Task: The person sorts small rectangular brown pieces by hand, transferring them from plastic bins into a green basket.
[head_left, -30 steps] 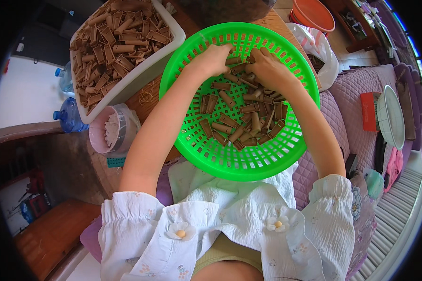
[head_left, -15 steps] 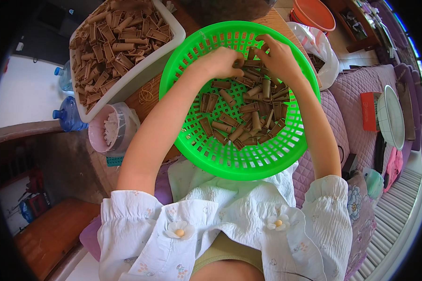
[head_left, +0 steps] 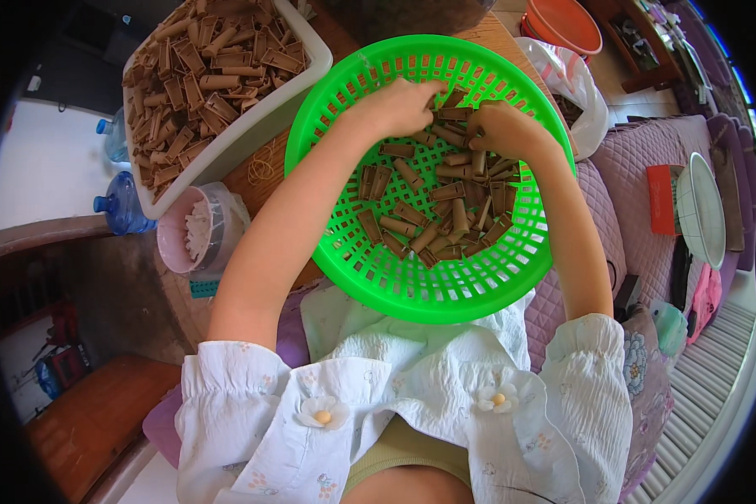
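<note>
A round green plastic basket [head_left: 420, 304] with slotted walls rests before me, holding many small brown plastic pieces [head_left: 407, 174], trough-shaped with short tube-like backs. Inside its far left part is my left hand [head_left: 399, 109], fingers curled together beside the pieces; what they may hold is hidden. My right hand [head_left: 508, 130] reaches down over the far right of the heap. Its fingers are bent and closed around the end of a brown plastic piece [head_left: 478, 162], their tips partly hidden.
A large white bin [head_left: 317, 65] heaped with the same brown pieces stands at the far left on a wooden table [head_left: 252, 197]. Below it are a pinkish bucket [head_left: 175, 244] and a blue water jug [head_left: 130, 206]. On the right are a white plastic bag [head_left: 592, 109] and a quilted purple sofa [head_left: 647, 160].
My right hand has moved down and nearer, from the basket's far rim onto the heap, and its fingers have closed. My left hand has shifted slightly, its fingers now reaching a little farther.
</note>
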Tool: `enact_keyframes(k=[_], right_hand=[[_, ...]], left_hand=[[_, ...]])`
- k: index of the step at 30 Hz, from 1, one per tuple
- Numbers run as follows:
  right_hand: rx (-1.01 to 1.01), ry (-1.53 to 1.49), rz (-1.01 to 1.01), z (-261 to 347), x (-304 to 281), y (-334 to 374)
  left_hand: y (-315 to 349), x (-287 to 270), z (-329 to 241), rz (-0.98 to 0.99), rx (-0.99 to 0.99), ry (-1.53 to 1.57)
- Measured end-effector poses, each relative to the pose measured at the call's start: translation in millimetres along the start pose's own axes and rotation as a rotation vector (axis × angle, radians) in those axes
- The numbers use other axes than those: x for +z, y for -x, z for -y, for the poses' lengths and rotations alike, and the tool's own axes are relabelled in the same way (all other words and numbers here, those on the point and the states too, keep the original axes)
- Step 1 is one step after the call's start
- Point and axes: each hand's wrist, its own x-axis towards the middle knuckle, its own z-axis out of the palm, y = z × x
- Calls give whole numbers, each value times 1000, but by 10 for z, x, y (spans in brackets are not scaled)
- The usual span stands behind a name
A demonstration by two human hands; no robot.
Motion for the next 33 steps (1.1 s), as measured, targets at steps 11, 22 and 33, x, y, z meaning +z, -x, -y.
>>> enact_keyframes(k=[11,22,33], right_hand=[[-141,-182,-14,56,9,-22],[-21,-738,-379,-4,-116,-39],[22,-421,-463,47,-124,18]], left_hand=[[-56,-120,23,41,-114,380],[30,-192,97,263,-277,-143],[235,-289,-319,845,-479,-622]])
